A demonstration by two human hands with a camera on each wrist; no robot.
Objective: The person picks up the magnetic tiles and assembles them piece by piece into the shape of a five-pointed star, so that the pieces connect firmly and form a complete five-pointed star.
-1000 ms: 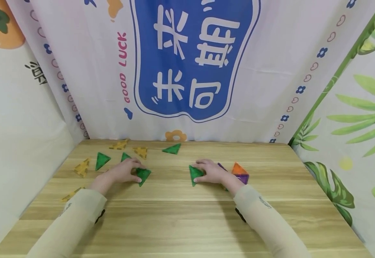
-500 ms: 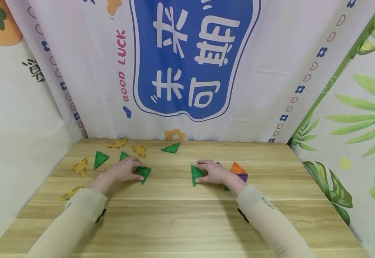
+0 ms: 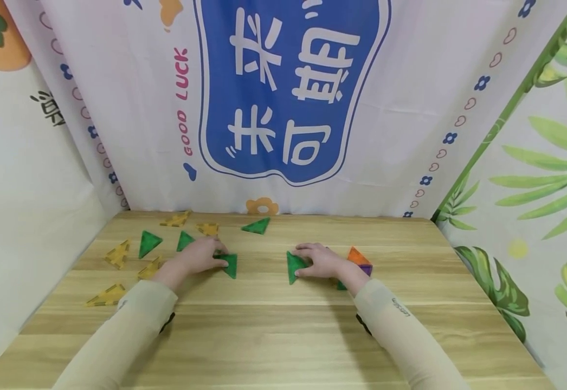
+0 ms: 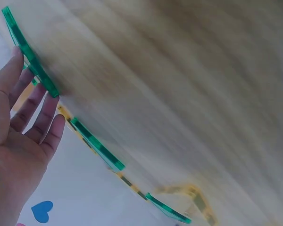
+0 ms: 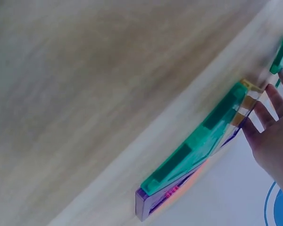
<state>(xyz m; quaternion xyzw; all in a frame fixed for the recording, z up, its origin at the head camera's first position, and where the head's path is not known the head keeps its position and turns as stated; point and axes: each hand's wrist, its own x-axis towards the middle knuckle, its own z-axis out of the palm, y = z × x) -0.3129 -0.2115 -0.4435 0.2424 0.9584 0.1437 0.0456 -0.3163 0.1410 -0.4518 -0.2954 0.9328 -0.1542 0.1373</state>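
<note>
My left hand point(image 3: 198, 257) grips a translucent green triangular magnetic tile point(image 3: 231, 266) by its left side, on the tabletop left of centre. From the left wrist view, the thumb lies against this tile point(image 4: 30, 54) and the fingers reach behind it. Right of centre, another green triangular tile point(image 3: 294, 267) is held between the thumb and fingers of my right hand point(image 3: 324, 260). A gap separates the two held tiles. Behind the right hand sits a cluster with an orange tile point(image 3: 359, 255), a purple tile point(image 3: 367, 269) and a green tile point(image 5: 198, 141), partly hidden.
Several yellow triangular tiles point(image 3: 106, 296) and green triangular tiles point(image 3: 149, 243) lie scattered on the left of the wooden table point(image 3: 264, 336). One green tile point(image 3: 256, 225) is near the back edge. A printed curtain point(image 3: 156, 162) hangs behind the table.
My left hand has shifted right with its green tile, which has turned a little, and a yellow tile beside the wrist shows more. The right hand and its tile have barely moved.
</note>
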